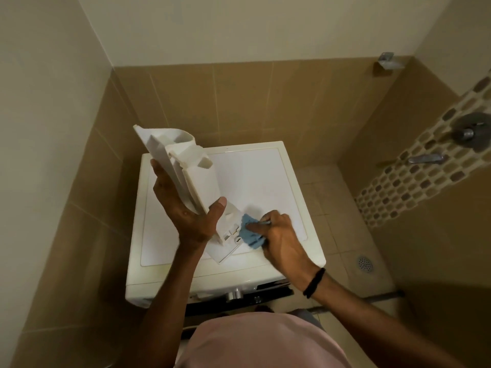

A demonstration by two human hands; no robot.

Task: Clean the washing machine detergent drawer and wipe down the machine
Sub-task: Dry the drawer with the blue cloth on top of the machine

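Note:
The white detergent drawer (pixel 186 171) is out of the machine and held tilted, nearly upright, above the white washing machine's top (pixel 265 181). My left hand (pixel 183 205) grips the drawer from the left, thumb across its underside. My right hand (pixel 279 232) holds a bunched blue cloth (pixel 249 232) and presses it against the drawer's lower front end. The drawer's lower corner is close to the machine top; I cannot tell whether it touches. The machine's front panel and knob (pixel 235 293) show just below the top's near edge.
Beige tiled walls close in behind and to the left of the machine. To the right lie a tiled shower floor with a round drain (pixel 365 264), a wall tap (pixel 425 158) and a mosaic strip (pixel 414 181). My pink shirt fills the bottom of the view.

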